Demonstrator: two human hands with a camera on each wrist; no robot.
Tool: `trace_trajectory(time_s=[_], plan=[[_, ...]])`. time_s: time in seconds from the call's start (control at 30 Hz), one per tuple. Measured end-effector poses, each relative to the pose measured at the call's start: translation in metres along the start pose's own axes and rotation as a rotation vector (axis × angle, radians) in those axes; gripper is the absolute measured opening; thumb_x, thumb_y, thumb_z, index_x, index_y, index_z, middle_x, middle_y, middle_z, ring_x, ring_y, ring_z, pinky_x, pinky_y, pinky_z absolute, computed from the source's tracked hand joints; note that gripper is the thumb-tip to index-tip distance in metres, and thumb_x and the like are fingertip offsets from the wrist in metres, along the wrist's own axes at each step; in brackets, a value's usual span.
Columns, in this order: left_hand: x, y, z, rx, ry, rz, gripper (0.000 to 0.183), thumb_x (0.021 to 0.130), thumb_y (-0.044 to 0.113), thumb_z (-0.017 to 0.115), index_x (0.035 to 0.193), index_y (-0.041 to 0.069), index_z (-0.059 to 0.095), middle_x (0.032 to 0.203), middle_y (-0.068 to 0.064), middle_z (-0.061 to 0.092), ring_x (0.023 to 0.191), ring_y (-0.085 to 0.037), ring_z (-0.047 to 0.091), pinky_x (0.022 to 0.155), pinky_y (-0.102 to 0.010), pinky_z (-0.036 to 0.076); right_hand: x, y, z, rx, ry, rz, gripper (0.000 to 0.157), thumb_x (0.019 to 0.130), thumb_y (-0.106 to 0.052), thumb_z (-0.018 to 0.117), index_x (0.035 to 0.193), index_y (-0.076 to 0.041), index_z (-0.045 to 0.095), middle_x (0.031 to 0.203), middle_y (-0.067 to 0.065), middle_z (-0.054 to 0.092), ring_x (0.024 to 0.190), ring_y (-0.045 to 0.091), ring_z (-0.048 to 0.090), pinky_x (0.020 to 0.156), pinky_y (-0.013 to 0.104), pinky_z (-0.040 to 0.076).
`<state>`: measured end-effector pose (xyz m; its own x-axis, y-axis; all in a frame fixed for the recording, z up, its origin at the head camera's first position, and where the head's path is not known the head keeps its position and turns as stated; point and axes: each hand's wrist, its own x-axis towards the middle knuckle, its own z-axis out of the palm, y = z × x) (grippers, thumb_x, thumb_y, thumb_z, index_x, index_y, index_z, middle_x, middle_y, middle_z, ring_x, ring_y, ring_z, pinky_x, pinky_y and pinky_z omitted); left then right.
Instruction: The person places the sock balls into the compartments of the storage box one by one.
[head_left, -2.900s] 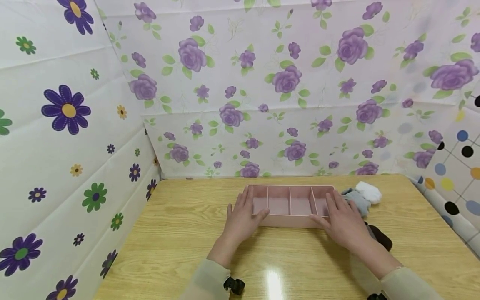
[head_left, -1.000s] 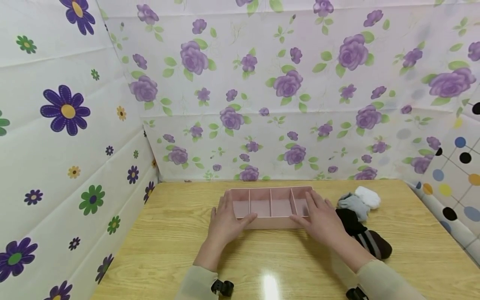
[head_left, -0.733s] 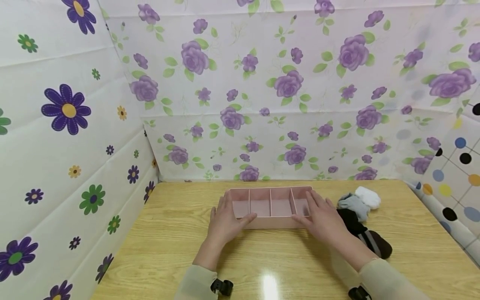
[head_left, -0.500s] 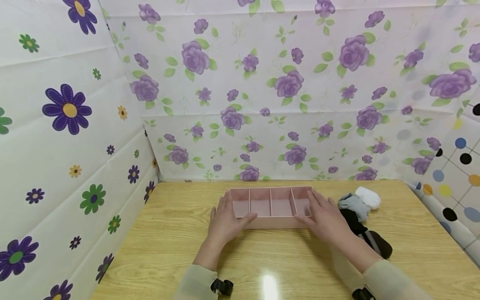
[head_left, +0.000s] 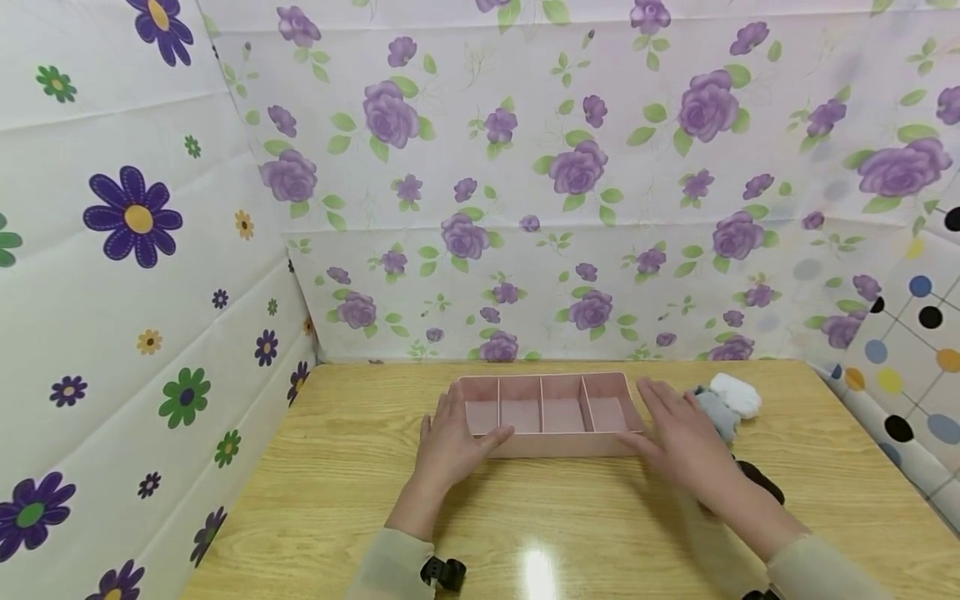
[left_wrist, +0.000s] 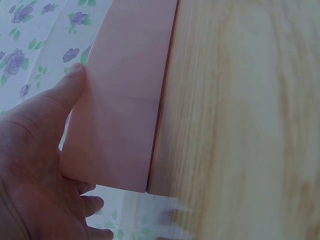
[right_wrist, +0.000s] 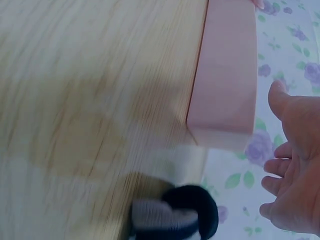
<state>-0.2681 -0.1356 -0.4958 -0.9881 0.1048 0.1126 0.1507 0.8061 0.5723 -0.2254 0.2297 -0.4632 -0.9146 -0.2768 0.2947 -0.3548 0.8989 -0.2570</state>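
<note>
A pink box (head_left: 564,445) with several compartments in a row, no contents visible in them, stands near the back of the wooden table. At its left end is my left hand (head_left: 447,446), fingers nearly straight along that end and thumb touching the front rim; the left wrist view shows this thumb (left_wrist: 75,82) on the upper edge. My right hand (head_left: 690,437) is just off the box's right end with fingers extended. A small gap separates it from the box in the right wrist view. Partly behind this hand lie soft sock-like bundles, one grey (head_left: 718,415) and one white (head_left: 736,395).
A dark bundle (head_left: 761,481) shows past my right forearm; the right wrist view has a black-and-grey bundle (right_wrist: 172,215) near the table edge. Flowered sheets (head_left: 480,167) hang behind the table (head_left: 352,467) and at its left, a dotted one at its right.
The box slid left on the table with both hands at its ends, then stopped. Since half a second ago my right hand has moved off its right end, rightward; my left hand stayed.
</note>
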Motion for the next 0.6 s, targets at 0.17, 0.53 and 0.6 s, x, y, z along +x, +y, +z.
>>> trace_trajectory(time_s=[0.17, 0.53, 0.6], plan=[[0.002, 0.0, 0.001, 0.015, -0.007, -0.006, 0.127, 0.093, 0.081, 0.069, 0.177, 0.004, 0.013, 0.181, -0.02, 0.021, 0.167, -0.041, 0.018, 0.13, -0.071, 0.012, -0.012, 0.017, -0.009, 0.026, 0.015, -0.01, 0.092, 0.106, -0.051, 0.073, 0.17, 0.004, 0.035, 0.168, 0.032, 0.042, 0.156, 0.054, 0.035, 0.128, 0.073, 0.015], [0.002, -0.003, 0.001, 0.018, -0.003, 0.005, 0.129, 0.092, 0.083, 0.068, 0.177, 0.004, 0.013, 0.181, -0.02, 0.022, 0.167, -0.042, 0.019, 0.129, -0.073, 0.012, -0.037, 0.052, -0.022, 0.021, 0.058, 0.018, 0.088, 0.104, -0.051, 0.076, 0.166, 0.002, 0.043, 0.161, 0.035, 0.049, 0.146, 0.057, 0.046, 0.125, 0.076, 0.018], [0.003, -0.004, 0.001, 0.019, -0.003, 0.007, 0.129, 0.092, 0.083, 0.068, 0.177, 0.003, 0.013, 0.181, -0.021, 0.023, 0.167, -0.042, 0.02, 0.129, -0.073, 0.013, -0.041, 0.059, -0.024, 0.019, 0.059, 0.012, 0.088, 0.104, -0.05, 0.076, 0.167, 0.002, 0.042, 0.161, 0.035, 0.049, 0.145, 0.057, 0.047, 0.125, 0.076, 0.018]])
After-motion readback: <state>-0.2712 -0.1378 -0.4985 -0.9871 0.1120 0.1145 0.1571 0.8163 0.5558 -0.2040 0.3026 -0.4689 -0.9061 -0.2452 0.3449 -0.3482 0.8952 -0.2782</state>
